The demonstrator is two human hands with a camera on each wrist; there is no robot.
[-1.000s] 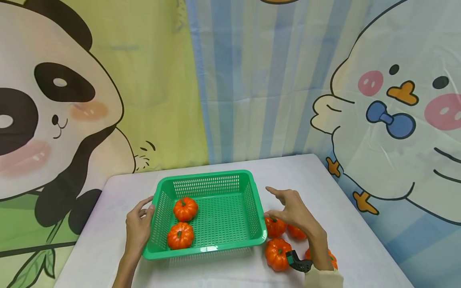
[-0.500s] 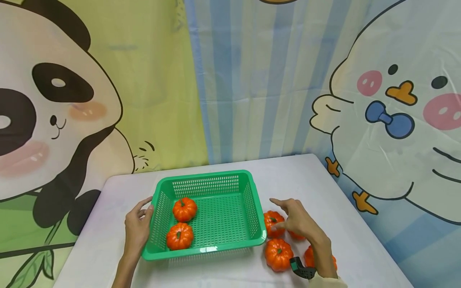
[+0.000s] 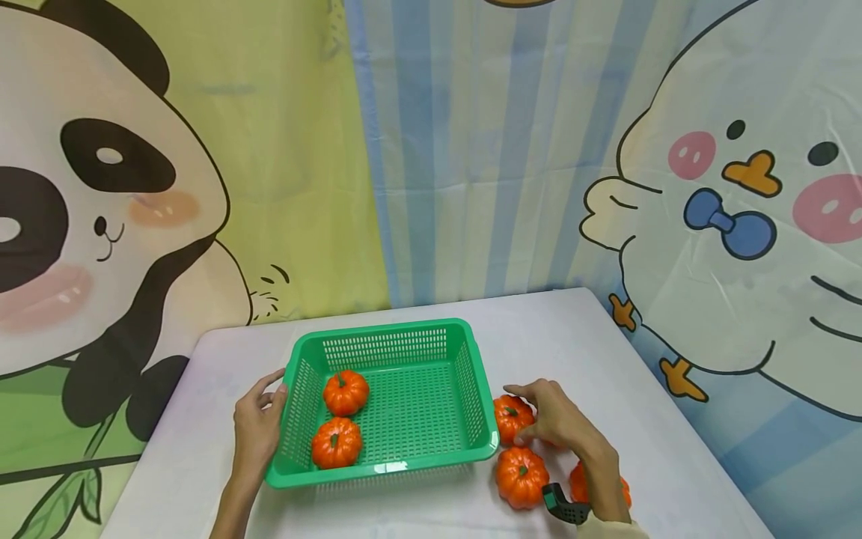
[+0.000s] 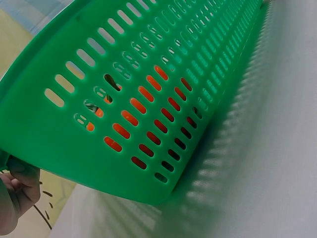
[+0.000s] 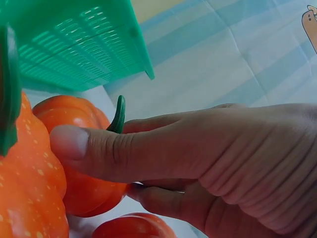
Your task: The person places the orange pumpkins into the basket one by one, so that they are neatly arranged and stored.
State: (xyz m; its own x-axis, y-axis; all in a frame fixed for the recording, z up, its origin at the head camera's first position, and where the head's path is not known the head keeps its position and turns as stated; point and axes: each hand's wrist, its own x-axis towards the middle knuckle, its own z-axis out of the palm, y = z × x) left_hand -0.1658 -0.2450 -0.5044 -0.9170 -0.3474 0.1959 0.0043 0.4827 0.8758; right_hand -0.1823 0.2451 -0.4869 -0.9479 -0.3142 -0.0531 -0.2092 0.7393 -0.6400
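A: What's nearest?

B: A cream sleeve (image 3: 609, 528) and a dark wrist strap (image 3: 564, 505). Orange skin (image 3: 578, 481) shows on both sides of the wrist; I can't tell whether that is one pumpkin or two

A: And past that?

B: A loose pumpkin (image 3: 521, 477), then the right hand (image 3: 562, 419), thumb and fingers bent round the held pumpkin (image 3: 509, 419) just beside the basket. The fingers pass behind its green stem (image 5: 119, 115), perhaps for a fuller hold on the body. A hidden pumpkin (image 5: 134, 228) is cut off at the bottom of the right wrist view

A: The left hand (image 3: 258, 430)?

B: Fingers curled at the left rim of the green basket (image 3: 323, 477), likely to steady it. Its own wrist view crops most of it, so how firmly it grips is unclear

A: What's inside?

B: A front pumpkin (image 3: 337, 442) and a back pumpkin (image 3: 346, 393), both towards the left wall

A: Farthest?

B: The white table's (image 3: 532, 329) far edge, then a curtain (image 3: 465, 187) with a panda and a chick, both cropped by the frame
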